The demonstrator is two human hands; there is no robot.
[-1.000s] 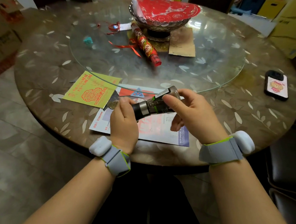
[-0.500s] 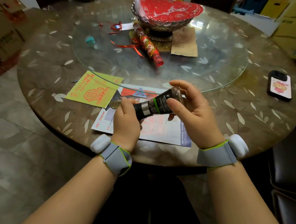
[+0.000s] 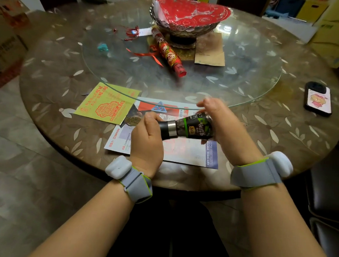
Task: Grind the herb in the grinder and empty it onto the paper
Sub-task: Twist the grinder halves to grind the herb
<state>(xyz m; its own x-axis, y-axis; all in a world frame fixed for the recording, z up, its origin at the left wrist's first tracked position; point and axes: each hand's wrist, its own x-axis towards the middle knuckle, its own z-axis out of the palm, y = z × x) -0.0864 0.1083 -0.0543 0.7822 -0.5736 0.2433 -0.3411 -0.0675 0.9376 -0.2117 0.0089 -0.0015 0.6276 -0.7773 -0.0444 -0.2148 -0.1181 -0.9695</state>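
i am looking down from the head camera at my 2 hands working over a round desk (image 3: 53,93). my left hand (image 3: 147,139) is curled around the black cap end of the grinder (image 3: 186,127), gripping it firmly. my right hand (image 3: 222,123) is wrapped around the clear bottle end, though it is blurred with motion, so i cannot tell exactly how its fingers lie. the grinder is held almost level, in the air, directly above the white printed paper (image 3: 187,153) that lies flat at the near edge of the desk.

compared with half a second ago, the right hand has rolled over the bottle and the green and black label now faces the camera, where before it was turned more away. i read that as a twist of the body against the cap, so the grinding stroke is under way. the cap end has stayed over the paper and beside the yellow leaflet (image 3: 106,102).

i cannot see any ground herb on the paper yet; it may be too fine to show. more twists look needed.

a phone (image 3: 318,99) lies well apart at the right.
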